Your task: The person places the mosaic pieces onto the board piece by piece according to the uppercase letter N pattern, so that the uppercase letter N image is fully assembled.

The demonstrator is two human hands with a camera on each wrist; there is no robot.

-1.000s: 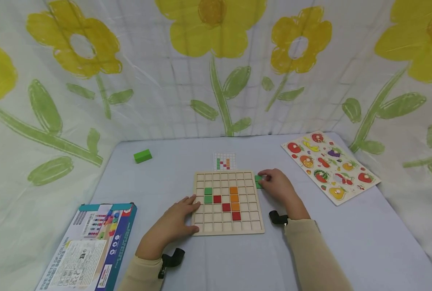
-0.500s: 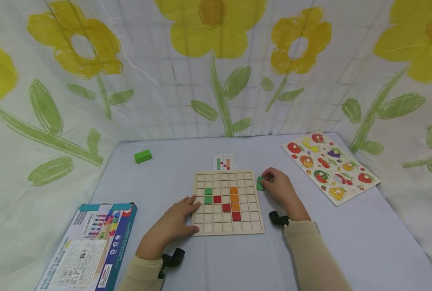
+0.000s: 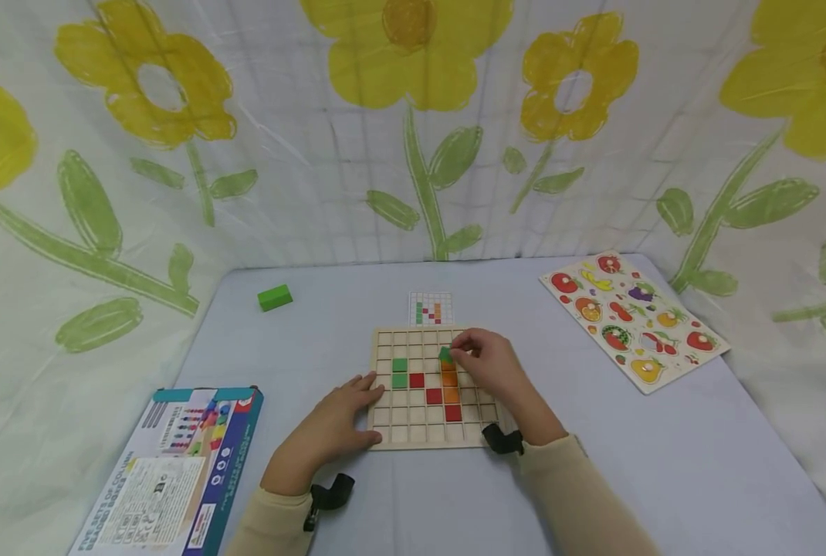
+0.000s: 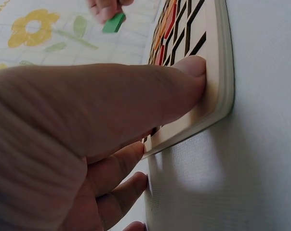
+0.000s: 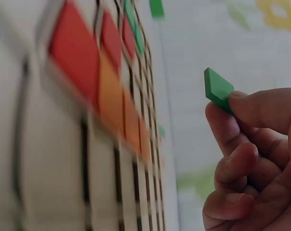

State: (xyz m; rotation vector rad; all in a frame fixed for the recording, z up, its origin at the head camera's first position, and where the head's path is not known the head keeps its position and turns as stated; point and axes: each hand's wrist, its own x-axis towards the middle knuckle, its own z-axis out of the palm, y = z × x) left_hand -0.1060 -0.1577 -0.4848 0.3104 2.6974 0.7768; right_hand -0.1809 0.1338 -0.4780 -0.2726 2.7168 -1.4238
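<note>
A thin green square tile (image 3: 445,354) is pinched between the thumb and index finger of my right hand (image 3: 491,367), above the wooden grid board (image 3: 402,436). The right wrist view shows the tile (image 5: 217,89) tilted and apart from the board. My left hand (image 3: 333,421) rests at the board's left edge; in the left wrist view its thumb (image 4: 184,82) presses the rim while other fingers touch the side. Two green tiles (image 3: 400,373), several red tiles (image 3: 434,396) and a column of orange tiles (image 3: 450,380) sit in the grid cells.
A small pattern card (image 3: 430,307) lies just behind the board. At the back left is a green block (image 3: 275,298). A printed box (image 3: 170,463) lies at the left, and a fruit-picture board (image 3: 631,320) at the right. A flowered curtain (image 3: 281,193) stands behind the table.
My right hand has lifted the green tile from beside the board's right edge and moved it left over the grid. The left hand has stayed at the board's left edge.
</note>
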